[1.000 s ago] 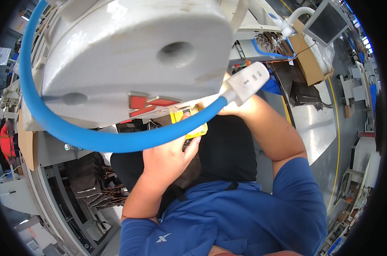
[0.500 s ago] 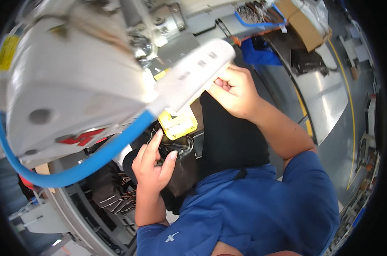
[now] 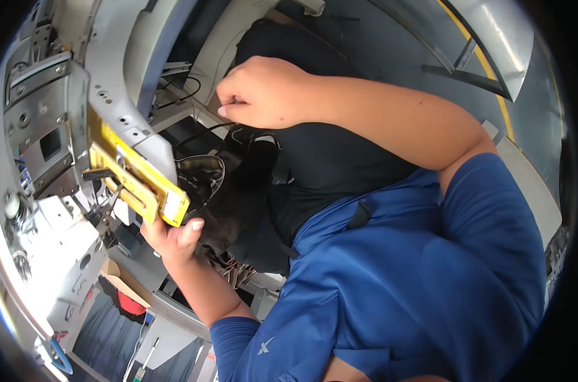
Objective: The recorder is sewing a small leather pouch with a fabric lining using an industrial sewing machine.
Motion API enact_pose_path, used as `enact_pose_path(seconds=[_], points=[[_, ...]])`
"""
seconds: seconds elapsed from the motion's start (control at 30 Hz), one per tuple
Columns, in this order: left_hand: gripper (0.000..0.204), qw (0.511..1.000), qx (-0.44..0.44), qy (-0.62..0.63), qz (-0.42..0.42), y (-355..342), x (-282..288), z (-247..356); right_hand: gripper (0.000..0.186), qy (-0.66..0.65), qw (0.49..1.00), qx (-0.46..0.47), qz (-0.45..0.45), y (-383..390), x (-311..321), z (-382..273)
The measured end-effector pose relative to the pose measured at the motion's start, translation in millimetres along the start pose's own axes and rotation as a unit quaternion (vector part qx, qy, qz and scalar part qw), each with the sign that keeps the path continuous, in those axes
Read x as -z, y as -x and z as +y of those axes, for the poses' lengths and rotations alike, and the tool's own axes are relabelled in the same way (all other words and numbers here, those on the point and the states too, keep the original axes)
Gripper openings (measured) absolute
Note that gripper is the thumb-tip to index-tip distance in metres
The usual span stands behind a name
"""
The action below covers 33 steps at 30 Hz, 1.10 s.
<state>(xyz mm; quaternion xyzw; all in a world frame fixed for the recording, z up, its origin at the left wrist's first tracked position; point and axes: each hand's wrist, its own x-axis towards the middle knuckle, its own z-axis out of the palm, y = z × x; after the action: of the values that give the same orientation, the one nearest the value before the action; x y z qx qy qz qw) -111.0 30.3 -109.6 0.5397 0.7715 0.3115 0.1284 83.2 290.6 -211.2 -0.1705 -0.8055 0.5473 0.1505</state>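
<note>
My left hand [image 3: 174,239] is raised at the lower end of a yellow slotted metal part [image 3: 125,190] on a machine. Its thumb stands away from the other fingers, which are partly hidden behind the yellow part. A longer yellow bar [image 3: 146,164] runs alongside, and a small dark brush-like strip [image 3: 98,174] sticks out at its far end. My right hand [image 3: 263,94] is held over my dark-trousered legs with its fingers curled in and thumb tip pressed close. Whatever may be inside those fingers is hidden.
The grey machine body [image 3: 44,118] with bolts rises at the left. A brightly lit white panel [image 3: 63,235] sits below it. Under the yellow bar is an open container [image 3: 203,175] of dark wires, with copper-ended wires [image 3: 235,270] near my left forearm. A metal-edged table [image 3: 493,51] stands at upper right.
My view has swung toward the machine's side. The white machine head and blue hose no longer fill the front. My left hand has come up against the yellow part; my right hand has left the machine head.
</note>
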Motion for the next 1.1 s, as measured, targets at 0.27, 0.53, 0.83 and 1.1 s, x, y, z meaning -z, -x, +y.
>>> enact_pose_path(seconds=[0.27,0.53,0.83,1.1], points=[[0.120,0.995,-0.097,-0.003,0.002,9.3,11.9,-7.8,0.019,-0.045,0.999,0.026,-0.007,-3.9,0.1,-1.9],[0.113,0.992,-0.109,-0.043,-0.036,21.5,10.9,-9.2,0.016,-0.068,0.997,0.024,-0.021,-1.2,9.7,-6.3],[0.117,0.995,-0.064,0.065,-0.037,30.1,-4.1,-11.6,0.042,0.060,0.918,0.386,-0.064,-42.0,32.2,-58.6],[0.091,0.989,-0.116,0.090,-0.014,3.0,-22.4,12.7,0.035,0.189,0.912,0.340,-0.130,-49.5,29.0,-81.5]])
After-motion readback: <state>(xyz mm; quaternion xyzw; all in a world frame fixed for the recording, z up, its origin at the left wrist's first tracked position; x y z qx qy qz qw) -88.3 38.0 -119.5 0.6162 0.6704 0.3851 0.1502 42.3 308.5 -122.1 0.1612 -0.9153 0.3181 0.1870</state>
